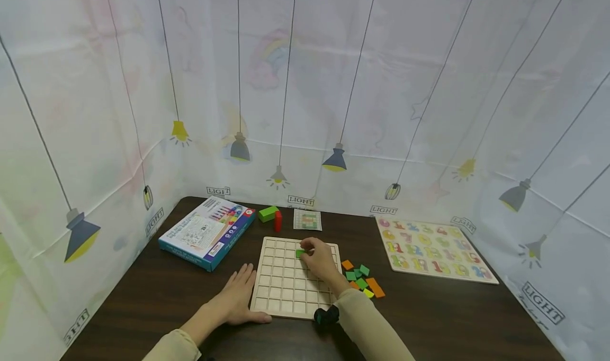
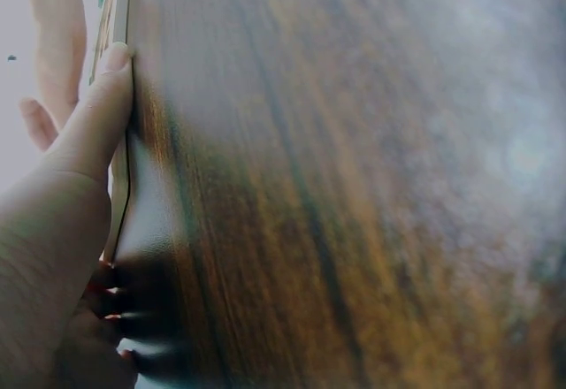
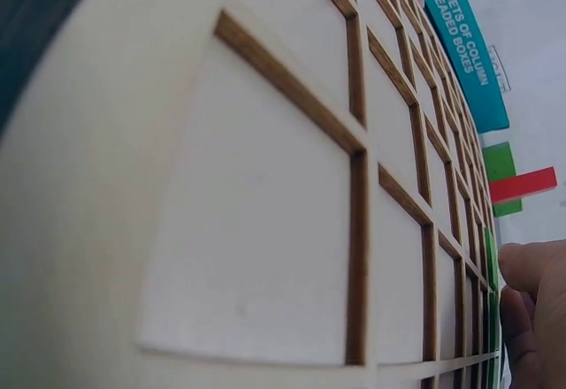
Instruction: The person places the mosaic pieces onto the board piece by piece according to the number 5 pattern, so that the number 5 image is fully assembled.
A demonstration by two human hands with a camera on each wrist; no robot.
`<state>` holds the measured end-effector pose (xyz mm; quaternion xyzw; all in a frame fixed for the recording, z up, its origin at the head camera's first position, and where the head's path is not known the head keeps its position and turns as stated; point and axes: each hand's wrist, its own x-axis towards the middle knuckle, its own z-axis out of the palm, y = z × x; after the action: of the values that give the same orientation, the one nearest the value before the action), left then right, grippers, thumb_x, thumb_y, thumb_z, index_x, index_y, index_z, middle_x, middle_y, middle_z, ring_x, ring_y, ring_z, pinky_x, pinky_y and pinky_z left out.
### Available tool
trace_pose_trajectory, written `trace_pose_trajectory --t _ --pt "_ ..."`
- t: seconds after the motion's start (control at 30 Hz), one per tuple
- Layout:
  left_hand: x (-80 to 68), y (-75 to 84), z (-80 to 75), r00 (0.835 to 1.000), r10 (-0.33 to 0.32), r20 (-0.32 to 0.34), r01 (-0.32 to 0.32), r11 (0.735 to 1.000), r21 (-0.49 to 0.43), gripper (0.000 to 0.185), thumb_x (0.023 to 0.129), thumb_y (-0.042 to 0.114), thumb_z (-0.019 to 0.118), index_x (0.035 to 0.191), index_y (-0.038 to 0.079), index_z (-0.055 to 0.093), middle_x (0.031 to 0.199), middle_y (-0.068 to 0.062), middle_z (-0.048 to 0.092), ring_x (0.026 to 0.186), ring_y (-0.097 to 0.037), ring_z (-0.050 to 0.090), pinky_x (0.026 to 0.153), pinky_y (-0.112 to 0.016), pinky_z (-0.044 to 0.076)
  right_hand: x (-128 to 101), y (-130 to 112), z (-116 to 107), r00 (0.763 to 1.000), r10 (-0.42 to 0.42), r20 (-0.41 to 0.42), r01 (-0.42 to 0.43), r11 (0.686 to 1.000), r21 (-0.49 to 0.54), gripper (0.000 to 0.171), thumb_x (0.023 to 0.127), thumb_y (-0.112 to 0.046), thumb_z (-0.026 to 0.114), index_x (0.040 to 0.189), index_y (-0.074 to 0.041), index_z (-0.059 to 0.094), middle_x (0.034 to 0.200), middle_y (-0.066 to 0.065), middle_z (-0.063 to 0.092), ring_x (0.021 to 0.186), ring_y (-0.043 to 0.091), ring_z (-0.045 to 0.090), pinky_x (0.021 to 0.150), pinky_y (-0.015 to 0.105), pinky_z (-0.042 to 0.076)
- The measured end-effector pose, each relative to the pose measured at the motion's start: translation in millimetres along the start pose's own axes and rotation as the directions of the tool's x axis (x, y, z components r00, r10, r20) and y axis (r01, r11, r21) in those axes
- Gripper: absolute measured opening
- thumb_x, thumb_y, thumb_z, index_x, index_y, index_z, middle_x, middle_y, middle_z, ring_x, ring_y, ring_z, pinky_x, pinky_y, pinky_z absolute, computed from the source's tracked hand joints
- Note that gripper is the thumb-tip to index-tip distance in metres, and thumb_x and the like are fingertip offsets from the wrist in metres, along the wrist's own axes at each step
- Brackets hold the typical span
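A pale wooden board (image 1: 281, 284) with a grid of square cells lies on the dark table. My right hand (image 1: 318, 258) reaches over its far part, thumb and fingers pinching a green square tile (image 1: 299, 253) at the cells there. In the right wrist view, the fingertips meet green pieces (image 3: 492, 270) along the far side of the grid. My left hand (image 1: 235, 297) lies spread on the table at the board's near left corner. Its thumb (image 2: 110, 80) touches the board's near edge.
Loose green, orange and yellow tiles (image 1: 361, 283) lie right of the board. Behind it are a green block (image 1: 268, 214), a red block (image 1: 278, 220) and a pattern card (image 1: 307, 219). A boxed set (image 1: 207, 231) sits back left, a number puzzle (image 1: 433, 250) back right.
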<state>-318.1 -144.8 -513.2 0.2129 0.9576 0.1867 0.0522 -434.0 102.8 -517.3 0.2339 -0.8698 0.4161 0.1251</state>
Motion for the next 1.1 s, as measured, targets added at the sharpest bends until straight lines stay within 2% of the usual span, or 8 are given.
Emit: trace_pose_trajectory --t 0.23,0.5,0.7,0.93,1.1 --pt "0.2 1.2 1.5 1.0 0.007 -0.006 -0.007 1.0 0.008 0.124 0.068 0.081 0.055 0.144 -0.011 0.024 0.15 -0.03 0.017 0.139 -0.041 0.013 0.11 -0.054 0.015 -3 0 -9 1.0 0.026 -0.002 -0.026 0.999 0.022 0.027 0.083 0.002 0.068 0.109 0.002 0.064 0.101 0.011 0.065 0.093 0.024 0.06 0.077 0.034 0.052" --pt "0.5 0.4 2.3 1.0 -0.003 -0.011 0.003 1.0 0.002 0.124 0.067 0.081 0.056 0.144 -0.01 0.024 0.151 -0.029 0.016 0.14 -0.04 0.012 0.11 -0.054 0.014 -11 1 -30 0.997 0.048 -0.056 -0.044 0.997 0.069 0.022 0.084 0.005 0.066 0.106 0.001 0.065 0.1 0.015 0.065 0.093 0.029 0.061 0.079 0.039 0.052" --pt "0.5 0.4 0.9 1.0 -0.009 -0.004 0.009 1.0 -0.002 0.123 0.068 0.08 0.057 0.145 -0.01 0.023 0.151 -0.029 0.015 0.14 -0.04 0.011 0.11 -0.054 0.013 -22 5 -50 0.995 0.077 -0.066 -0.074 0.996 0.047 0.022 0.084 0.002 0.067 0.106 0.0 0.065 0.099 0.012 0.066 0.09 0.024 0.062 0.078 0.034 0.052" --pt "0.1 0.3 0.3 1.0 -0.02 -0.008 0.02 1.0 0.0 0.122 0.068 0.079 0.059 0.145 -0.01 0.024 0.151 -0.029 0.016 0.14 -0.041 0.011 0.11 -0.055 0.014 -37 12 -74 0.996 0.058 -0.066 -0.056 0.998 0.021 0.023 0.085 0.0 0.068 0.107 0.001 0.065 0.098 0.01 0.067 0.087 0.021 0.063 0.074 0.03 0.052" --pt "0.4 2.5 0.1 1.0 -0.015 -0.003 0.015 1.0 -0.01 0.121 0.068 0.077 0.06 0.144 -0.01 0.024 0.151 -0.029 0.016 0.14 -0.041 0.011 0.11 -0.054 0.013 -53 21 -89 0.993 0.096 -0.069 -0.098 0.995 -0.016 0.023 0.084 -0.004 0.07 0.107 -0.003 0.066 0.096 0.005 0.066 0.083 0.014 0.061 0.072 0.028 0.051"
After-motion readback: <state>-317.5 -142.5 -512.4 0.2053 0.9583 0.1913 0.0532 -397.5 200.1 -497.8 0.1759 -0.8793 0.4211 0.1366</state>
